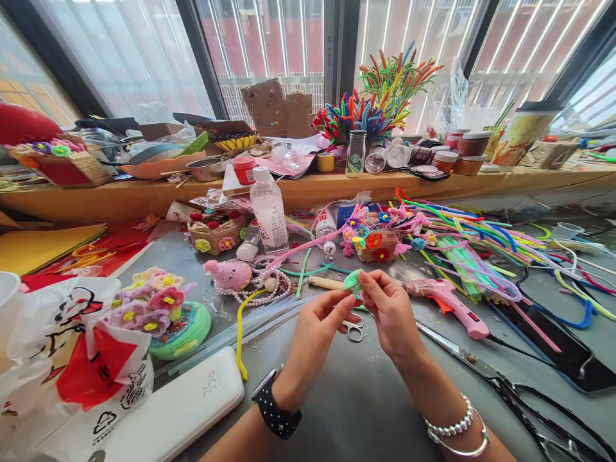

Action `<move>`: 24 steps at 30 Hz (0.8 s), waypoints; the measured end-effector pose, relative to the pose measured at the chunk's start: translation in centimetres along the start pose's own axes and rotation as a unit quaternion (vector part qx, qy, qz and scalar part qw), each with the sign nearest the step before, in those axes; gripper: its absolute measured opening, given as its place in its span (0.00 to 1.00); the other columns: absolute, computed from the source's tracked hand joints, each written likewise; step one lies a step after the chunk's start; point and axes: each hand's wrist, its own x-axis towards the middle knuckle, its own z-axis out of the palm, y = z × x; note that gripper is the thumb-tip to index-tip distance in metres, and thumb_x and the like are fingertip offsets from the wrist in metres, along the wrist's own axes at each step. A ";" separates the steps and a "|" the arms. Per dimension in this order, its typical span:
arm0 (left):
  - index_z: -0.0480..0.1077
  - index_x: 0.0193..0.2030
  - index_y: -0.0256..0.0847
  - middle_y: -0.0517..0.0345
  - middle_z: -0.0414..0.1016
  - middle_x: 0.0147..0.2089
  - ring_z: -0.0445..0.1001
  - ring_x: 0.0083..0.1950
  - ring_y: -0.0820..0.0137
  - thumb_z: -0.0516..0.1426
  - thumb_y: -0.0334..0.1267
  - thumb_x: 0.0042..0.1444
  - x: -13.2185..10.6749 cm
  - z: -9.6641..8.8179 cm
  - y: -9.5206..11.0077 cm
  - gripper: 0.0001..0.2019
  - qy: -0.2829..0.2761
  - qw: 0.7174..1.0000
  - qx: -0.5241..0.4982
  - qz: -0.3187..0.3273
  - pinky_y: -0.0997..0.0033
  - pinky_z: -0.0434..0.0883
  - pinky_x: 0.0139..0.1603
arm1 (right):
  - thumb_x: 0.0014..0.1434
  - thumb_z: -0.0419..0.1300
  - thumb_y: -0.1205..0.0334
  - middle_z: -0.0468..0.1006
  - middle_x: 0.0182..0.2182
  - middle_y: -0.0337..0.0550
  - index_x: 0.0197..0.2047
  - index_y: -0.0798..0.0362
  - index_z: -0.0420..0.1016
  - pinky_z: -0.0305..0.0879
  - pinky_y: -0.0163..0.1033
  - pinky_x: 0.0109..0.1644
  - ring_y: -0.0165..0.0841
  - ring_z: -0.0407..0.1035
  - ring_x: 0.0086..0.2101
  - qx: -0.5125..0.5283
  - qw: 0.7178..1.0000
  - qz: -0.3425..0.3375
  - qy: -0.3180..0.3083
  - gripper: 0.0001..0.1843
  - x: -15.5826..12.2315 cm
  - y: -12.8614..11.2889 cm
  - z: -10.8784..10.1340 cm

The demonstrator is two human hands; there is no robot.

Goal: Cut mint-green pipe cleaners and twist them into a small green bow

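Both hands meet over the grey table, pinching a small light-green fuzzy pipe-cleaner piece (353,281). My left hand (315,330), with a black watch on the wrist, closes thumb and fingers on its lower side. My right hand (391,311), with silver bracelets on the wrist, pinches it from the right. A wooden stick (325,283) lies just behind the piece. Small scissors (355,330) lie on the table between and under the hands.
A pink glue gun (450,301) and large scissors (462,354) lie to the right, with a phone (553,343) and loose pipe cleaners (481,237). Left are a pink knitted bird (228,274), pearl strings, a flower basket (163,314), a white case (187,401), a bottle (269,208).
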 end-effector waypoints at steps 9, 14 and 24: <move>0.71 0.36 0.35 0.53 0.74 0.36 0.72 0.36 0.71 0.59 0.40 0.45 0.7 -1.6 0.9 0.13 -0.037 0.996 -0.073 -0.044 0.74 0.68 0.36 | 0.50 0.57 0.53 0.67 0.21 0.37 0.26 0.55 0.69 0.56 0.32 0.27 0.26 0.59 0.23 -0.101 0.991 -0.012 -0.082 0.12 -0.2 -0.1 0.1; 0.72 0.30 0.34 0.56 0.75 0.27 0.73 0.31 0.72 0.62 0.38 0.42 0.8 -2.0 0.8 0.10 -0.011 0.985 -0.146 -0.095 0.73 0.69 0.36 | 0.54 0.51 0.50 0.60 0.18 0.35 0.28 0.56 0.69 0.49 0.31 0.19 0.23 0.51 0.18 -0.105 0.992 -0.017 -0.062 0.18 0.1 -0.2 -0.1; 0.72 0.34 0.37 0.56 0.76 0.32 0.73 0.35 0.70 0.61 0.37 0.43 0.9 -2.0 0.7 0.10 -0.025 0.994 -0.090 -0.058 0.70 0.69 0.39 | 0.50 0.57 0.54 0.70 0.26 0.41 0.30 0.54 0.69 0.61 0.35 0.30 0.30 0.64 0.27 -0.224 0.969 -0.052 -0.091 0.11 -0.2 -0.4 -0.2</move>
